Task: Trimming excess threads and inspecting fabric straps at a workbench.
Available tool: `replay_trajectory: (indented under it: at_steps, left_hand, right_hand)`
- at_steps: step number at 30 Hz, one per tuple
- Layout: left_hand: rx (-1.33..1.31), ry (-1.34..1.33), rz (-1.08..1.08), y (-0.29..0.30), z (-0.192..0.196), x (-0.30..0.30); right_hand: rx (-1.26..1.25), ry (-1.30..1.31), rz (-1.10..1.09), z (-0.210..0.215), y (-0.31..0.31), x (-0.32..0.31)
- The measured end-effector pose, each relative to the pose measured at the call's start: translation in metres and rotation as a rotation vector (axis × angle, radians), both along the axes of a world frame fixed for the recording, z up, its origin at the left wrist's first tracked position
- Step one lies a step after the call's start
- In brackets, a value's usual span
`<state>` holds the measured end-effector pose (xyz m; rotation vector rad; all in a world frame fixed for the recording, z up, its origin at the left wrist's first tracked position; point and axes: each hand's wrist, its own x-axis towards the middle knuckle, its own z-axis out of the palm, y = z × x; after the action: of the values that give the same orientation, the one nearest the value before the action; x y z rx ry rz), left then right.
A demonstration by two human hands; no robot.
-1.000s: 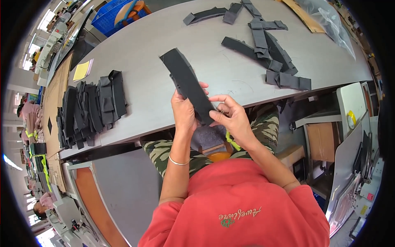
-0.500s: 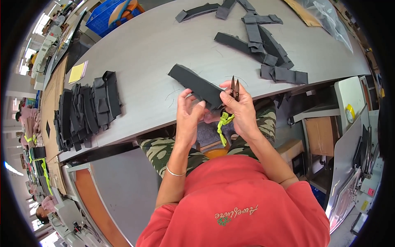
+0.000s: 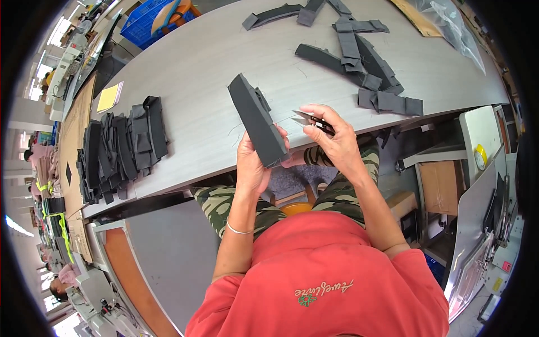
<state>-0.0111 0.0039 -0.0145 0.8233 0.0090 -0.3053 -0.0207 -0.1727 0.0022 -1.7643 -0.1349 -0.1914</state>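
Dark fabric strip: gripped in my left fingers, over the near edge of the table. My right fingers grip snips, blades parted, apart from it. Judged step: thread trimming; cutting calls for closer blades.

Even, fairly bright indoor light spreads over the smooth pale-grey tabletop beyond the left grip and the right grip, while the stacked dark-grey fabric strips left of the left grip sink into shadow at their folds. Far left of that same grip, the slanting white window panes blow out to glare, and well ahead and right of the right grip the crinkled clear plastic sheet throws pale highlights. Both grips look fairly sharp, but fisheye distortion bends straight edges farther out, the leftmost background turns soft, and black swallows the corners.
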Motion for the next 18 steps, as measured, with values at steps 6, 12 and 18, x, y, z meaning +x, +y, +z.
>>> replay_trajectory:
  at_steps: [6, 12, 18]
  left_hand:
    - [0.023, -0.001, -0.027, -0.0004, -0.0012, -0.002]
    - [0.042, 0.002, -0.076, -0.0014, -0.0018, -0.0035]
    - [0.155, -0.061, 0.035, 0.0003, 0.0018, 0.0014]
  right_hand:
    - [-0.146, -0.054, 0.069, 0.0047, 0.007, 0.0051]
    - [-0.28, -0.153, 0.019, 0.0023, 0.0042, 0.0105]
    - [-0.012, -0.062, -0.071, 0.0059, -0.0001, 0.0018]
